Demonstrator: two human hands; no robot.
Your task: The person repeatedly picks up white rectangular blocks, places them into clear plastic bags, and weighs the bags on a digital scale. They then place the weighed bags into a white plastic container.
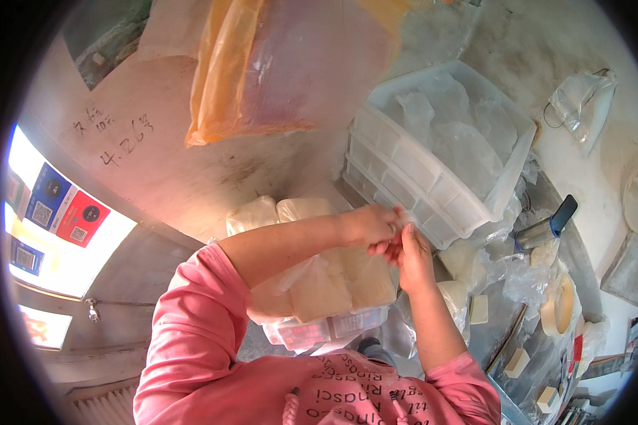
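My left hand [371, 225] reaches across from the left and meets my right hand [416, 259] beside a white plastic crate [420, 183]. The fingers of both hands are bent close together. A small whitish, translucent bit shows at the fingertips, but whether either hand grips it is unclear. Under my left forearm lie pale, cream-coloured blocks [319, 292] packed in clear plastic. Below them are plastic-wrapped packs [305, 334] with red print.
Clear plastic bags [457, 143] fill the top crate. To the right, a dark phone [564, 214] stands in a metal cup [534, 235] near a cream ring-shaped roll [558, 305] and small pale blocks [517, 363]. An orange plastic bag [223, 79] hangs ahead.
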